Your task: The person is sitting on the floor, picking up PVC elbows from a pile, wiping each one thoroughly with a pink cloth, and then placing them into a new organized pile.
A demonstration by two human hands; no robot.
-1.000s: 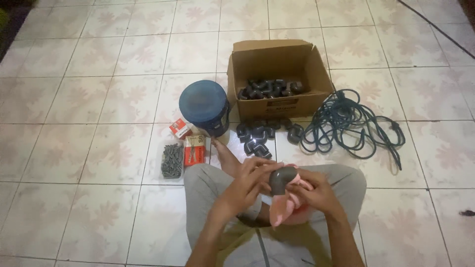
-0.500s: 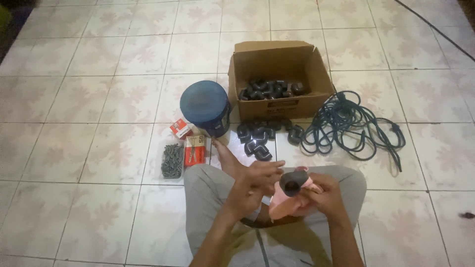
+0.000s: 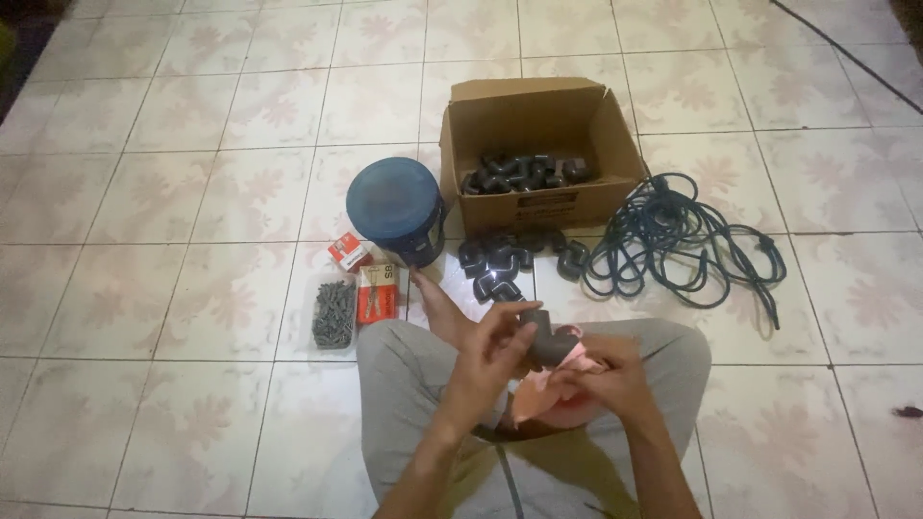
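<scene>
I am sitting cross-legged on the tiled floor (image 3: 173, 192), and most of it is lying just as it was 1 second ago. The cardboard box (image 3: 538, 115) of dark fittings is sitting ahead of me, the coiled dark hose (image 3: 673, 240) to its right, and the blue-lidded bucket (image 3: 394, 207) to its left. Nearer my knees the loose elbow fittings (image 3: 510, 259) are still lying in their cluster, with the tray of grey screws (image 3: 333, 312) and 2 small red boxes (image 3: 370, 279) on the left.

What is changing is in my lap. My left hand (image 3: 490, 360) is closing around the grey pipe elbow (image 3: 543, 338) and turning it, so 1 open socket is now pointing up and left. My right hand (image 3: 606, 375) is gripping the pink cloth (image 3: 538, 389) and pressing it against the elbow's lower side, so I judge the wiping is moving on to another face.
</scene>
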